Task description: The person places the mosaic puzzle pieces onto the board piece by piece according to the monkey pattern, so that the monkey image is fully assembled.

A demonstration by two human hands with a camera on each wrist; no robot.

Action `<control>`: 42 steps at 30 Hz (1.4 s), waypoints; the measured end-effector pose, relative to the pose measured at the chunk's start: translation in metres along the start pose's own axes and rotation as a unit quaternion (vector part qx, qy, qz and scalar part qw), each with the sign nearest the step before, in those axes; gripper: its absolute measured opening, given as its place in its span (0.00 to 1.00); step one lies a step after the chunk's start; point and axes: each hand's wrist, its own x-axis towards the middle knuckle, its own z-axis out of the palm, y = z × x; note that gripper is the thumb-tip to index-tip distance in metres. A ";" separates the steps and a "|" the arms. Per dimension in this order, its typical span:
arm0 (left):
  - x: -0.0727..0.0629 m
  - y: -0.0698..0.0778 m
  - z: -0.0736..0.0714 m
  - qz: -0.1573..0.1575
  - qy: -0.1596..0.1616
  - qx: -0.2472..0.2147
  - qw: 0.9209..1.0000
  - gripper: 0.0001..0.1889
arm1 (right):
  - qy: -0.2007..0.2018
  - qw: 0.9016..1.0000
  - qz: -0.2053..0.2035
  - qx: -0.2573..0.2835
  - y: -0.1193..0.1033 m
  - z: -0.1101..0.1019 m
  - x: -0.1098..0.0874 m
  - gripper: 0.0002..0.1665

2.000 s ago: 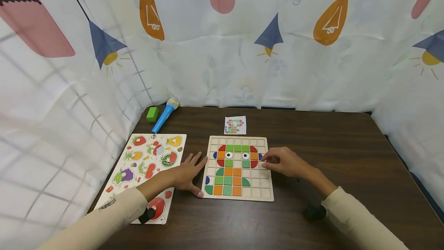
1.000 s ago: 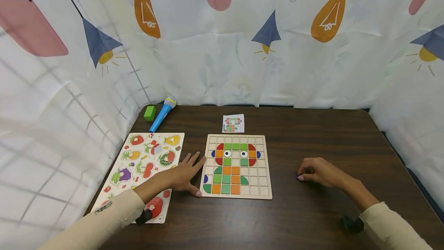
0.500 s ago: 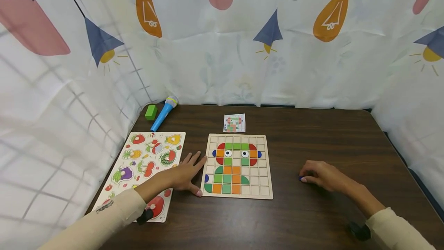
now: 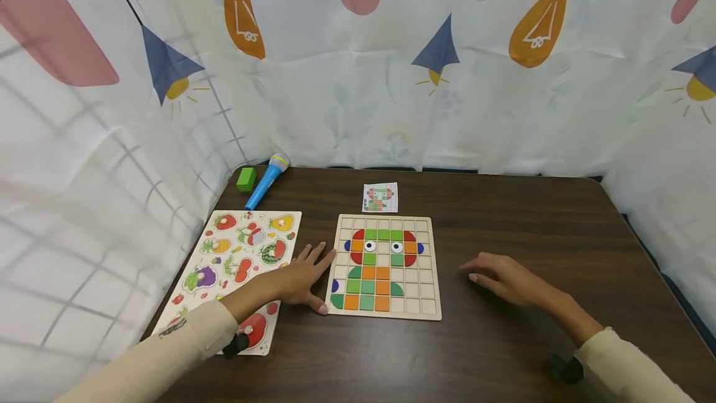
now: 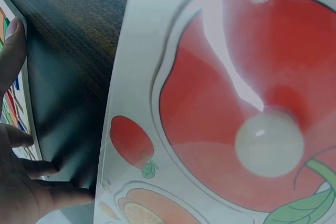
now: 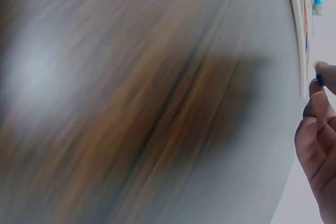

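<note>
A wooden grid board [image 4: 419, 310] lies on the table with red, green, orange and blue pieces and two eye tiles set in its squares. Against its left edge rests my left hand [image 4: 299, 280], fingers spread; in the left wrist view its fingertips are at the board's side. To the right of the board, my right hand [image 4: 506, 280] is apart from it, over the table. Its thumb and index finger pinch a small blue piece [image 6: 319, 78], mostly covered by the fingers. Behind the board lies a small picture card [image 4: 380, 198] with a similar pattern.
A fruit puzzle board [image 4: 224, 288] lies under my left forearm, with a white knob [image 5: 269, 144] on its big red fruit. A blue toy microphone [image 4: 265, 184] and a green block [image 4: 246, 179] are at the table's back left. A patterned curtain [image 4: 347, 111] hangs behind.
My right hand has left the blue piece at the board's right side, gone right to the table, taken a small blue piece, and moved slightly back left. The left hand has stayed put.
</note>
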 end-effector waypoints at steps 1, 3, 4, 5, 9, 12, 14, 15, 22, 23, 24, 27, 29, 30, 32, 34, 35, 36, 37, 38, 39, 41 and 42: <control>0.000 0.000 0.000 0.000 0.000 0.000 1.000 0.63 | 0.001 1.000 -0.001 0.011 -0.002 0.002 0.004 0.13; 0.000 0.000 0.000 0.001 -0.001 0.000 1.000 0.63 | -0.001 0.999 -0.002 0.040 -0.007 0.005 0.013 0.10; 0.000 0.000 -0.001 0.001 -0.001 0.000 1.000 0.63 | -0.003 0.999 -0.001 0.054 -0.010 0.007 0.018 0.09; 0.000 0.001 -0.001 0.001 -0.001 0.001 1.000 0.63 | -0.006 0.998 0.000 0.067 -0.014 0.009 0.023 0.09; 0.000 0.001 -0.001 0.000 -0.003 0.002 1.000 0.63 | -0.020 0.993 0.000 0.112 -0.028 0.017 0.042 0.11; 0.001 0.002 -0.002 -0.001 -0.003 0.001 1.000 0.63 | -0.034 0.990 -0.008 0.139 -0.037 0.023 0.054 0.13; 0.001 0.003 -0.002 -0.001 -0.004 0.001 1.000 0.63 | -0.046 0.987 -0.009 0.153 -0.041 0.027 0.063 0.12; 0.001 0.003 -0.001 0.000 -0.004 0.001 1.000 0.63 | -0.053 0.986 -0.006 0.158 -0.043 0.028 0.067 0.11; 0.001 0.001 -0.001 0.002 -0.004 0.001 1.000 0.62 | -0.067 0.984 -0.011 0.167 -0.063 0.044 0.101 0.12; 0.001 0.001 -0.001 0.001 -0.004 0.002 1.000 0.62 | -0.066 0.984 -0.014 0.168 -0.068 0.046 0.106 0.12; 0.001 0.001 -0.001 0.000 -0.004 0.003 1.000 0.62 | -0.066 0.983 -0.015 0.169 -0.072 0.049 0.112 0.13; 0.001 0.001 0.000 -0.001 -0.004 0.002 1.000 0.62 | -0.075 0.983 -0.018 0.169 -0.085 0.057 0.129 0.15; 0.002 0.001 0.000 -0.001 -0.006 0.004 1.000 0.62 | -0.080 0.983 -0.018 0.164 -0.093 0.063 0.140 0.15; 0.002 0.001 -0.001 0.000 -0.007 0.004 1.000 0.62 | -0.082 0.984 -0.019 0.160 -0.097 0.066 0.145 0.14; 0.002 0.001 -0.001 0.001 -0.008 0.005 1.000 0.62 | -0.084 0.985 -0.022 0.152 -0.104 0.073 0.156 0.14; 0.002 0.001 -0.001 0.005 -0.007 0.007 1.000 0.62 | -0.083 0.986 -0.021 0.142 -0.110 0.079 0.165 0.13; 0.001 0.000 -0.001 0.007 -0.007 0.007 1.000 0.62 | -0.081 0.987 -0.020 0.137 -0.113 0.082 0.169 0.12; 0.002 0.000 -0.001 0.008 -0.006 0.008 1.000 0.62 | -0.081 0.988 -0.018 0.132 -0.115 0.085 0.172 0.12; 0.001 0.000 -0.001 0.009 -0.006 0.009 1.000 0.62 | -0.082 0.988 -0.014 0.129 -0.118 0.088 0.176 0.11; 0.002 -0.001 -0.001 0.010 -0.006 0.010 1.000 0.62 | -0.084 0.988 -0.008 0.126 -0.120 0.091 0.179 0.11; 0.002 -0.001 0.000 0.011 -0.006 0.011 1.000 0.62 | -0.086 0.989 -0.002 0.122 -0.122 0.093 0.182 0.11; 0.002 -0.002 0.000 0.008 -0.007 0.011 1.000 0.61 | -0.091 0.990 0.008 0.112 -0.125 0.097 0.186 0.11; 0.001 -0.002 0.000 0.009 -0.007 0.009 1.000 0.61 | -0.094 0.990 0.012 0.104 -0.126 0.098 0.188 0.11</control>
